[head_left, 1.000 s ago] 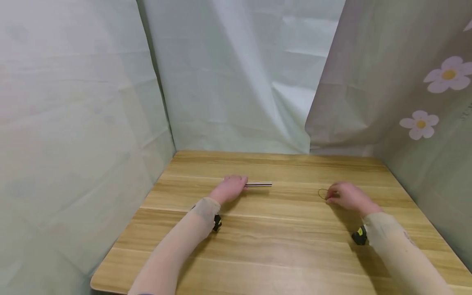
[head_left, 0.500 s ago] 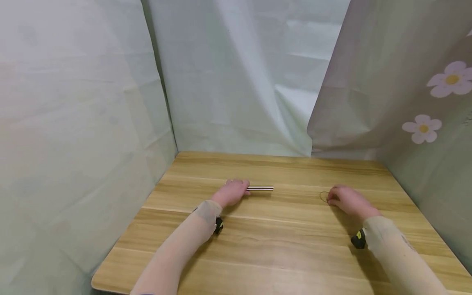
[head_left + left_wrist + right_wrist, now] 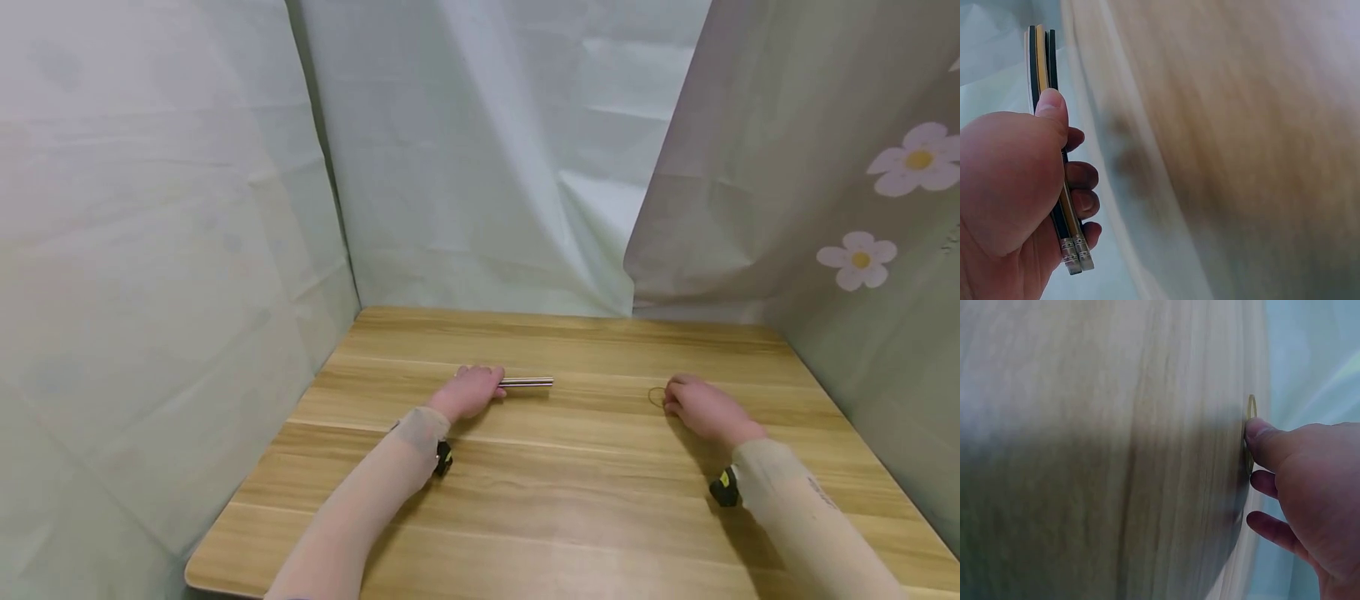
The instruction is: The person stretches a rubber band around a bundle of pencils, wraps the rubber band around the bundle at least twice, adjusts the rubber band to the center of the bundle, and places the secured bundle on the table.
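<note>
My left hand point(image 3: 472, 392) grips a bundle of several pencils point(image 3: 527, 382) just over the far left part of the table. In the left wrist view the fingers wrap round the pencils point(image 3: 1043, 59), which are black, yellow and light. Metal ferrules and erasers point(image 3: 1079, 253) stick out below the palm. Over on the right, my right hand point(image 3: 705, 406) pinches a thin yellowish rubber band point(image 3: 656, 396). Seen from the right wrist, the thumb and a finger hold the rubber band point(image 3: 1252, 405), and the other visible fingers stand apart from it.
A wood-grain table point(image 3: 525, 483) lies under both hands. Pale cloth point(image 3: 480, 167) hangs behind it and on the left, and a flower-printed curtain point(image 3: 705, 208) hangs at the right. A black wrist camera point(image 3: 725, 487) sits below the right wrist, another point(image 3: 443, 458) below the left.
Both hands keep their hold on the pencils and the rubber band and stay nearly in place. The view has shifted slightly.
</note>
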Tool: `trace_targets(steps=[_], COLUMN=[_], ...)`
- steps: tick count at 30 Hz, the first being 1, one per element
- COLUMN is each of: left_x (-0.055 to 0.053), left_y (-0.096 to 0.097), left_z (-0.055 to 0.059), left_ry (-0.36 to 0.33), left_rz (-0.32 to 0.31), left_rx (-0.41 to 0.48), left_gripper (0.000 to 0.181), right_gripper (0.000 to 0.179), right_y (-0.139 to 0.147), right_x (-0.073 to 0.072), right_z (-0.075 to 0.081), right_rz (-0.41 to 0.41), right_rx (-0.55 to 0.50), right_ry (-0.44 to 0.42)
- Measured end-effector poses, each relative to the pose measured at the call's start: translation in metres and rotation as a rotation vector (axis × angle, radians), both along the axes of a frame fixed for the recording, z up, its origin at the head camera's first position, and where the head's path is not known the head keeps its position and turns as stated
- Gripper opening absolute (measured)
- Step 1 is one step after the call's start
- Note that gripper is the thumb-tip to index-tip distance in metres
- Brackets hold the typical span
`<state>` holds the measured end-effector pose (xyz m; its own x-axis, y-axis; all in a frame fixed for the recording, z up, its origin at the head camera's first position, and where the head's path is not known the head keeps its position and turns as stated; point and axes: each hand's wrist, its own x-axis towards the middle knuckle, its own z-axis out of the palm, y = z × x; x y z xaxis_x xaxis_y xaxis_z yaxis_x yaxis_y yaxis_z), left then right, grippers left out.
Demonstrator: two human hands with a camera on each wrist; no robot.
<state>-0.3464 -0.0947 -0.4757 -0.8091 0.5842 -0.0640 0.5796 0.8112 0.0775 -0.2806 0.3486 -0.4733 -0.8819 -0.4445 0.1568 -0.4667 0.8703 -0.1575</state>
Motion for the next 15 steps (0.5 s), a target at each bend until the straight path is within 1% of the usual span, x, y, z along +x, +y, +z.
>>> trace_targets(steps=[3, 9, 15], left_x=[0.0, -0.0017, -0.0016], left_y=[-0.0008, -0.001, -0.0012], left_z=[0.0009, -0.0016, -0.0033], left_ry=[-0.01, 0.005, 0.013], left_rz=[0.002, 0.006, 0.008], left_rx=[0.005, -0.004, -0.008], left_gripper=[0.031, 0.032, 0.032], right_gripper=[0.009, 0.006, 0.005], right_y=[0.0001, 0.0013, 0.0015], right_x=[-0.0002, -0.0005, -0.0019], right_z=[-0.0011, -0.0038, -0.0027], right_rz=[0.005, 0.012, 0.01], right_rx=[0.005, -0.006, -0.032], right_ry=[0.018, 0.041, 0.013])
